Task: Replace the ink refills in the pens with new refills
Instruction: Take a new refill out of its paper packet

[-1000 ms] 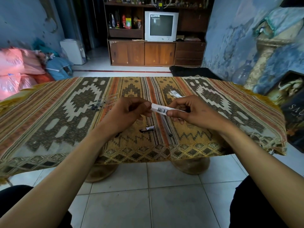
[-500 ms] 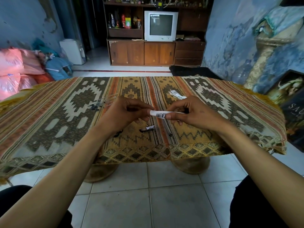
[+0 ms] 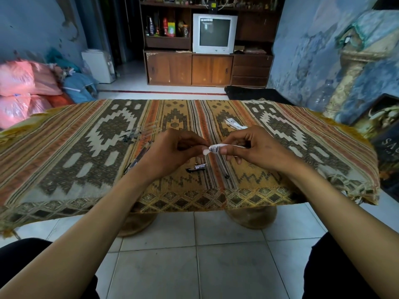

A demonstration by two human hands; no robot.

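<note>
My right hand [image 3: 257, 151] pinches a thin white refill packet [image 3: 216, 148] with a barcode on its left end, held above the patterned table cloth [image 3: 86, 147]. My left hand [image 3: 170, 152] grips the packet's left tip with thumb and fingers. Below the hands lie a small black pen part with a white label [image 3: 196, 168] and a thin dark refill [image 3: 223, 171]. A dark pen [image 3: 135, 161] pokes out from under my left wrist. Several clear pen barrels [image 3: 141, 132] lie further left. Another white packet [image 3: 235, 124] rests behind my right hand.
The cloth-covered low table ends just in front of my knees, with tiled floor [image 3: 194, 255] below. Pink sacks [image 3: 19, 89] pile up at the left. A wooden cabinet [image 3: 207, 67] with a television [image 3: 213, 33] stands at the back. A picture frame [image 3: 386, 130] leans at the right.
The packet has twisted from flat to narrow and edge-on between my fingers. Both hands have drawn slightly closer together on its left end.
</note>
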